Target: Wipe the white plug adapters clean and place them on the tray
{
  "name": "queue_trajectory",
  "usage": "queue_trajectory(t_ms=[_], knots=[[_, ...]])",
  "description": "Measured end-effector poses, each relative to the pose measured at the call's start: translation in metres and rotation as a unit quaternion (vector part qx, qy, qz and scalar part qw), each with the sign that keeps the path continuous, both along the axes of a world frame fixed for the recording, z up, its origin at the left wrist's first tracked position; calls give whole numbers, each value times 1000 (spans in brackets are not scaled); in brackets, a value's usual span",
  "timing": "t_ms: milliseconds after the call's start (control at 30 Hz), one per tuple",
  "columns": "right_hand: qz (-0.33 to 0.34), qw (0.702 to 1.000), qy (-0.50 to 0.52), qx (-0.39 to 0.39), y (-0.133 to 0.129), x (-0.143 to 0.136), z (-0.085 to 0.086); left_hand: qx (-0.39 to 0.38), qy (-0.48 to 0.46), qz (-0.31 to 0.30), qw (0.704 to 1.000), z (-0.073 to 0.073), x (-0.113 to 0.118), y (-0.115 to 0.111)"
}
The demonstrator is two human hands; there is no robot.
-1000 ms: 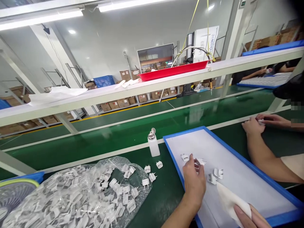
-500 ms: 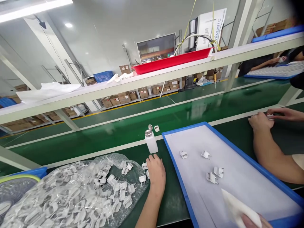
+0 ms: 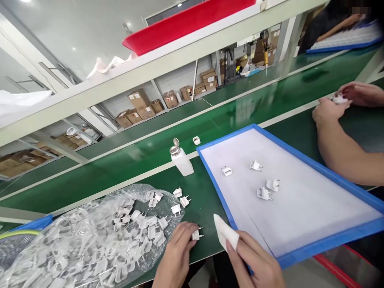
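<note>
Our left hand (image 3: 175, 256) has its fingers (image 3: 187, 234) pinched shut on a small white plug adapter (image 3: 196, 234), prongs pointing away from the fingertips toward our right hand (image 3: 255, 262). That hand's fingers (image 3: 237, 246) close on a folded white cloth (image 3: 225, 234), just right of the adapter and apart from it. The clear bag of adapters (image 3: 90, 248) lies left of the left fingers, and the blue-rimmed tray (image 3: 330, 242) beyond the right ones.

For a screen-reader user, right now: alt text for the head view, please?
The left hand pinches a small white two-pin plug piece beside a clear plastic bag of them; the right hand holds a folded white cloth by a blue-rimmed white tray.
</note>
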State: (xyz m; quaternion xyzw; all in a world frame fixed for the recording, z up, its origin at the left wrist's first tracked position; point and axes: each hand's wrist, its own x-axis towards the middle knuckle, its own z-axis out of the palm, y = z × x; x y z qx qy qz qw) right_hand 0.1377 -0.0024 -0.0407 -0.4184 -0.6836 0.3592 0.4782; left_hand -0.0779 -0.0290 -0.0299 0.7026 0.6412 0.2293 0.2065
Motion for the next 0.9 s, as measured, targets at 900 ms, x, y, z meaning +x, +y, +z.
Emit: queue_trajectory(t_ms=[900], knots=[[150, 945, -202, 207, 17, -59, -52, 94, 38, 173, 980, -31, 9, 2]])
